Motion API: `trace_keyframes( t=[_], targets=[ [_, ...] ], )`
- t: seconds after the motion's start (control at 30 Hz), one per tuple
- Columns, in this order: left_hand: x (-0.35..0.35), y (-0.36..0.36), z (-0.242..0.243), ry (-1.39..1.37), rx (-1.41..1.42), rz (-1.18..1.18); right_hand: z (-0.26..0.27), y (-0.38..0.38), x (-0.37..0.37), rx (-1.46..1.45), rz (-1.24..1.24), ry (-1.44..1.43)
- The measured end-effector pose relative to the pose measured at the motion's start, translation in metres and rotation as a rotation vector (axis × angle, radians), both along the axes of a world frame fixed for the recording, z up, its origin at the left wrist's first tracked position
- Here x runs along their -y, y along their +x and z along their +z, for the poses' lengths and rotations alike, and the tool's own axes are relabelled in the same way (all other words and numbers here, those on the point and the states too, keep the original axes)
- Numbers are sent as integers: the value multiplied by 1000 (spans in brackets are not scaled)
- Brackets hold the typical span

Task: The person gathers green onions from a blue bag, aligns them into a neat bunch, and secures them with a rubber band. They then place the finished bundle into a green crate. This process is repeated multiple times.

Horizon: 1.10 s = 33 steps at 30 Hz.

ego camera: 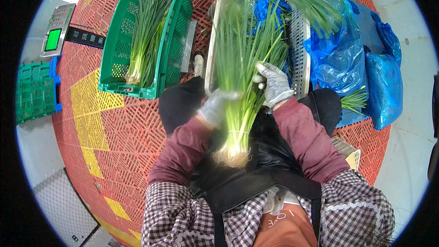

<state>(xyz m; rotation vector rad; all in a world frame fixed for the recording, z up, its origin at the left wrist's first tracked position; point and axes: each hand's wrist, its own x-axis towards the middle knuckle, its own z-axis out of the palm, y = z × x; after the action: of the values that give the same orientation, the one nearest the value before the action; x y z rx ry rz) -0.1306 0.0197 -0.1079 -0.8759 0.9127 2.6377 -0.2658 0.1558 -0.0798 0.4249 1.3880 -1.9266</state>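
A large bundle of green onions [240,109], tied with a band near its white root end, lies over my lap with its leaves pointing away over a white crate. My left hand [217,104], gloved and blurred, is on the left side of the bundle, its fingers across the stalks. My right hand [274,84], also gloved, pinches a yellowish leaf between thumb and fingers at the bundle's right side. Under the leaves, the white plastic crate [304,55] holds blue plastic and loose leaves.
At the left, a green plastic crate [161,72] holds more green onions [140,51]; beyond it stands a scale [56,34] with a lit display. Blue plastic bags [384,89] lie at the right. More green leaves [308,0] show at the top. Green crates [36,91] stand far left.
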Motion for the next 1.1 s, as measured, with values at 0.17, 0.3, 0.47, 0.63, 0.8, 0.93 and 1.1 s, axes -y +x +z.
trace_keyframes(
  t=[0.17,0.3,0.47,0.63,0.8,0.93,1.1],
  targets=[
    [1,1,2,-37,-1,-18,5,1,-7,-11,78,-11],
    [-1,0,8,34,-43,-1,8,-2,-11,-10,113,-17],
    [-1,-1,8,12,-30,-18,7,9,-4,72,-22,118],
    [-2,-1,3,-4,-13,-20,3,12,-7,3,24,106],
    [-2,0,-3,-9,-53,-7,-15,-22,-39,-44,15,48],
    [-3,0,-9,-59,-18,-23,-37,-37,-59,159,-75,255],
    [-4,-2,-10,-101,-53,-29,-48,-4,-66,475,75,-63]
  ],
)
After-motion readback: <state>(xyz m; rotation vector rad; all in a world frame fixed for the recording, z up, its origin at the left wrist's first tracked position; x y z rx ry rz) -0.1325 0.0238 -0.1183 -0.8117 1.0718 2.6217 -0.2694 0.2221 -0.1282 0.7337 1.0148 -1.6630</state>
